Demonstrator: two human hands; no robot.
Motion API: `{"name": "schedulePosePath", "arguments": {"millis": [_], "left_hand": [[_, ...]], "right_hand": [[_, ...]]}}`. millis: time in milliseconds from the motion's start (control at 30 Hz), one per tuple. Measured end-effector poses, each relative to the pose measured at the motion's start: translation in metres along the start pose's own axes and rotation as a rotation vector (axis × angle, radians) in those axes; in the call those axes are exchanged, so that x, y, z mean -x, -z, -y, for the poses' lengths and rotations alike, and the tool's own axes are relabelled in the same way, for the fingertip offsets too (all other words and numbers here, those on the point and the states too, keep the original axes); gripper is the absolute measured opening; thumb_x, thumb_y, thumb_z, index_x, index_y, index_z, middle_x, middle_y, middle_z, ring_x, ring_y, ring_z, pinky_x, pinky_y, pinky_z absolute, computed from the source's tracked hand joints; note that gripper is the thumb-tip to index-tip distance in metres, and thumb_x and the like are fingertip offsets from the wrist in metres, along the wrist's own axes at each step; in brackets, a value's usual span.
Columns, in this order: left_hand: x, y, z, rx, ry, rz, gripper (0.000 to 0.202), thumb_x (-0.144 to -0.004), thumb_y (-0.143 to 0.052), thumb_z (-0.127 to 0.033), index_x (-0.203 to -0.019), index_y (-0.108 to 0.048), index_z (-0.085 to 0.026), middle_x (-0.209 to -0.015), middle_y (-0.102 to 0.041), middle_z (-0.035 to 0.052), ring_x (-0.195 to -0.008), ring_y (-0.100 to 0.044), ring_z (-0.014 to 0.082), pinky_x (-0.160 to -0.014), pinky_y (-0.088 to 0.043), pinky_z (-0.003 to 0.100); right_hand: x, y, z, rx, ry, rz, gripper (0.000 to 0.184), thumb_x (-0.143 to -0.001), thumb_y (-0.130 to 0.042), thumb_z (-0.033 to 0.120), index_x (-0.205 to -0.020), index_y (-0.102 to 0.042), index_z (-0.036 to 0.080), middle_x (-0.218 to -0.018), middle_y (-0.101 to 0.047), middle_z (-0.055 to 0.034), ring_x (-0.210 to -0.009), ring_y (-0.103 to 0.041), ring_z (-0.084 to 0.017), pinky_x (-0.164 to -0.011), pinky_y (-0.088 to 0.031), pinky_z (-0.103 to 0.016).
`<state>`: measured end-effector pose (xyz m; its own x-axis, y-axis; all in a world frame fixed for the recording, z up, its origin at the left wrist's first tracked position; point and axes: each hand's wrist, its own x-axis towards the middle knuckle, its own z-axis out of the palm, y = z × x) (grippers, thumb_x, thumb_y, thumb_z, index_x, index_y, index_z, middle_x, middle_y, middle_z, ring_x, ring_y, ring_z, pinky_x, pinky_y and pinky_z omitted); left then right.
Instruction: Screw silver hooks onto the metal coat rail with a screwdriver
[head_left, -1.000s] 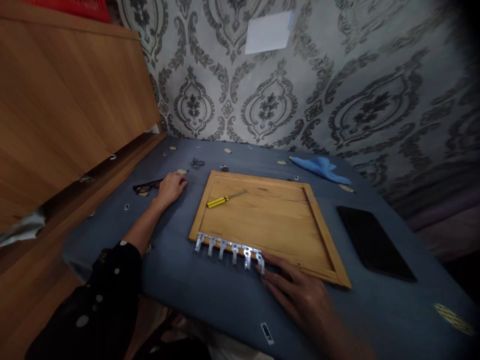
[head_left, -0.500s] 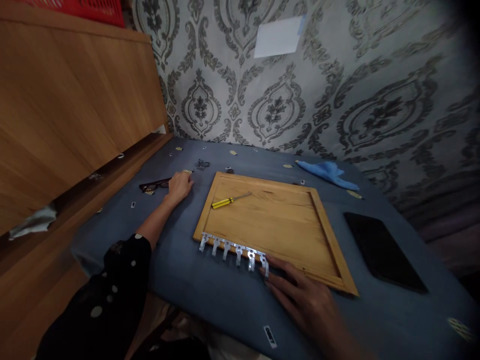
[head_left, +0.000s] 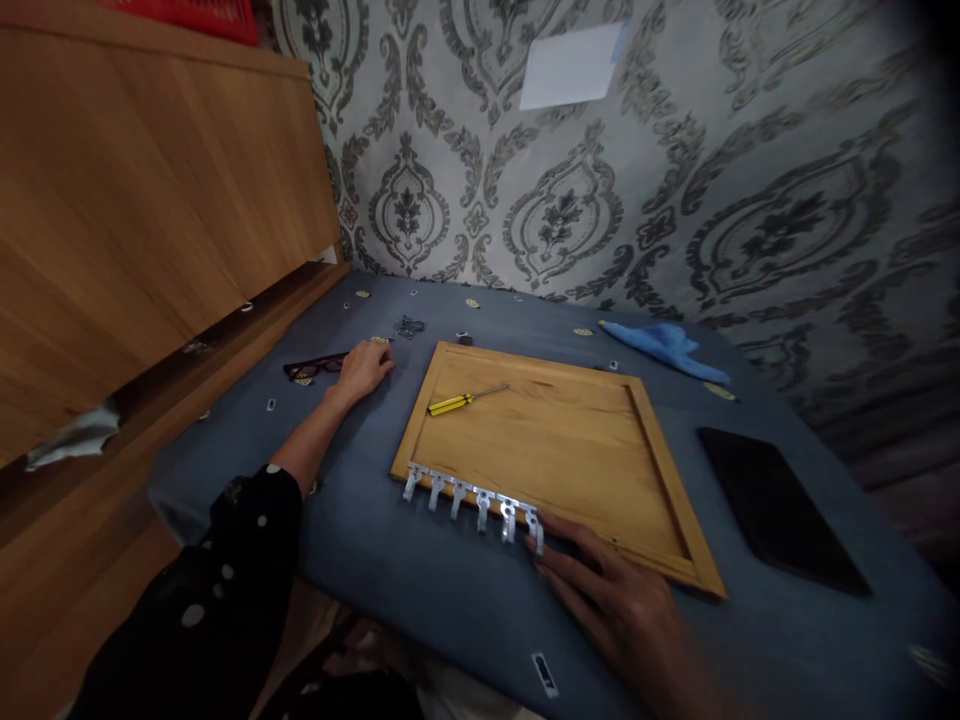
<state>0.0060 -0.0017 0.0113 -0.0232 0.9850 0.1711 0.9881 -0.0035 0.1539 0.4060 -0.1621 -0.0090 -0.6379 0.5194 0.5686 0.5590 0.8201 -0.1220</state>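
A metal hook rail (head_left: 482, 497) with several hooks lies along the near edge of a wooden framed panel (head_left: 555, 430). At the rail's right end my right hand (head_left: 622, 595) has its thumb and fingers closed around the last hook. My left hand (head_left: 363, 370) rests on the dark blue cloth, fingers curled under, so what they hold, if anything, is hidden. Beside it lie dark-framed glasses (head_left: 315, 366), and just beyond is a small heap of thin metal pieces (head_left: 409, 326). A screwdriver (head_left: 451, 404) with a yellow handle lies on the panel.
Right of the panel is a black flat slab (head_left: 780, 510). A blue cloth (head_left: 664, 345) lies crumpled near the patterned wall. On the left stands a wooden cabinet (head_left: 165, 190) with a red basket (head_left: 202, 15) on top. The covered surface (head_left: 360, 540) ends in front of me.
The whole view has shifted slightly, with things appearing a little farther right. Both hands, the hook rail and the panel keep their places relative to each other.
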Motion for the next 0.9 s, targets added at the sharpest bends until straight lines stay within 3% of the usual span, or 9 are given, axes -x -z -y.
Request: {"name": "schedulePosePath", "arguments": {"millis": [233, 400, 567, 900], "left_hand": [[0.002, -0.004, -0.006, -0.053, -0.106, -0.026, 0.037, -0.097, -0.061, -0.039, -0.126, -0.060, -0.016, -0.129, -0.062, 0.0113, -0.113, -0.063, 0.0236, -0.096, -0.057, 0.046], [0.003, -0.004, -0.006, -0.088, -0.124, -0.028, 0.038, -0.097, -0.062, -0.039, -0.126, -0.060, -0.016, -0.128, -0.062, 0.0112, -0.113, -0.063, 0.0235, -0.096, -0.057, 0.046], [0.004, -0.005, -0.007, -0.119, -0.151, -0.016, 0.038, -0.097, -0.062, -0.039, -0.127, -0.059, -0.016, -0.129, -0.062, 0.0113, -0.113, -0.063, 0.0236, -0.096, -0.057, 0.046], [0.010, 0.005, -0.009, -0.177, -0.132, 0.009, 0.038, -0.097, -0.062, -0.039, -0.126, -0.060, -0.016, -0.127, -0.062, 0.0110, -0.112, -0.064, 0.0233, -0.094, -0.058, 0.045]], "right_hand": [[-0.001, 0.002, 0.001, -0.014, -0.005, -0.006, 0.035, -0.105, -0.043, 0.023, -0.103, -0.078, 0.023, -0.116, -0.076, -0.0093, -0.084, -0.078, -0.018, -0.069, -0.066, -0.026], [0.000, 0.001, 0.001, -0.052, -0.028, 0.025, 0.033, -0.104, -0.045, 0.023, -0.110, -0.077, 0.028, -0.121, -0.075, -0.0069, -0.084, -0.078, -0.019, -0.067, -0.066, -0.027], [0.000, 0.000, 0.000, -0.028, -0.010, 0.015, 0.034, -0.105, -0.044, 0.024, -0.105, -0.078, 0.024, -0.118, -0.075, -0.0102, -0.083, -0.079, -0.020, -0.066, -0.067, -0.029], [0.001, 0.000, 0.001, -0.060, -0.042, 0.047, 0.031, -0.103, -0.047, 0.022, -0.110, -0.077, 0.025, -0.124, -0.073, -0.0088, -0.091, -0.078, -0.020, -0.072, -0.066, -0.029]]}}
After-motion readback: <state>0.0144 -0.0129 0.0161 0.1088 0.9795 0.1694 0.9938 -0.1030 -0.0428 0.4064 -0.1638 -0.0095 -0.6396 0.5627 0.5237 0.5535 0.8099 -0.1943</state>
